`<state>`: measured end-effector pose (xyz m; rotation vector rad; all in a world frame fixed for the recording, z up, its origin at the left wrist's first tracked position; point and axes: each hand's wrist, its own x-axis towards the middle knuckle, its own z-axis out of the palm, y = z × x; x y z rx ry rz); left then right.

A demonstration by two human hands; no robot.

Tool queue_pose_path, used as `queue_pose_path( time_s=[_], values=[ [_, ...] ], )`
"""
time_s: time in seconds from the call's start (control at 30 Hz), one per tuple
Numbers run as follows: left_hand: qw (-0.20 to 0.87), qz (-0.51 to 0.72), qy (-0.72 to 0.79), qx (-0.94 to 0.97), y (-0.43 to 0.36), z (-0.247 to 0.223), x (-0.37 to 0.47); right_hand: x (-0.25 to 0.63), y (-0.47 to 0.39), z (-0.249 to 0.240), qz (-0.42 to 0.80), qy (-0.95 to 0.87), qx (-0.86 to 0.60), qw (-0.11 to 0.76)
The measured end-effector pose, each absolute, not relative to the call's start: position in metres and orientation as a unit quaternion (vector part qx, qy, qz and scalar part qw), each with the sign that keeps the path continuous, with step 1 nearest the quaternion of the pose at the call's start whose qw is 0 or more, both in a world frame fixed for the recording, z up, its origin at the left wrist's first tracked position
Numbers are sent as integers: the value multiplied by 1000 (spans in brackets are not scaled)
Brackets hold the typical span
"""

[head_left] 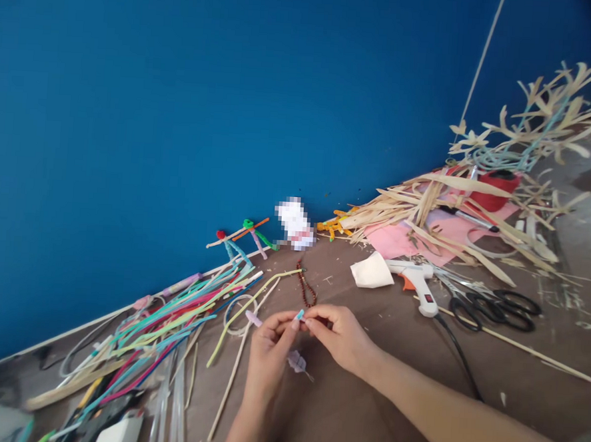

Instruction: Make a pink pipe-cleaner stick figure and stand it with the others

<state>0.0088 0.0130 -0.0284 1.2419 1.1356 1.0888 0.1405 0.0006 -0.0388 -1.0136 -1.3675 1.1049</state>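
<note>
My left hand (272, 346) and my right hand (341, 334) meet in front of me, fingertips nearly touching. Between their pinched fingers is a small light-blue fuzzy piece (300, 315), seemingly pipe cleaner. A lavender piece (253, 318) shows just left of my left fingers; whether that hand holds it is unclear. Just below the fingers is a pale lavender shape (297, 362) with a thin tail, hanging or lying there, I cannot tell which. A yellow-green pipe cleaner (243, 306) and a brown bead string (305, 289) lie beyond my hands.
Colourful pipe cleaners (169, 326) spread across the left. On the right lie a white glue gun (424, 289) with a cord, black-handled scissors (495, 310), and pale dried strips (427, 202) on pink sheets. Small pipe-cleaner figures (234, 244) lean against the blue wall (182, 107).
</note>
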Motion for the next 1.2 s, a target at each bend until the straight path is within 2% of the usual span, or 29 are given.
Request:
queue_pose_path(
  time_s=[0.37,0.63,1.2],
  values=[
    [515,459,487,536,10,-28,10,143,-2,-35,449,-568,-462,512],
    [514,448,497,537,10,-26,11,140,-4,-38,497,-537,-462,501],
    [491,499,495,515,5,-21,17,138,-3,-42,507,-527,-458,506]
  ],
)
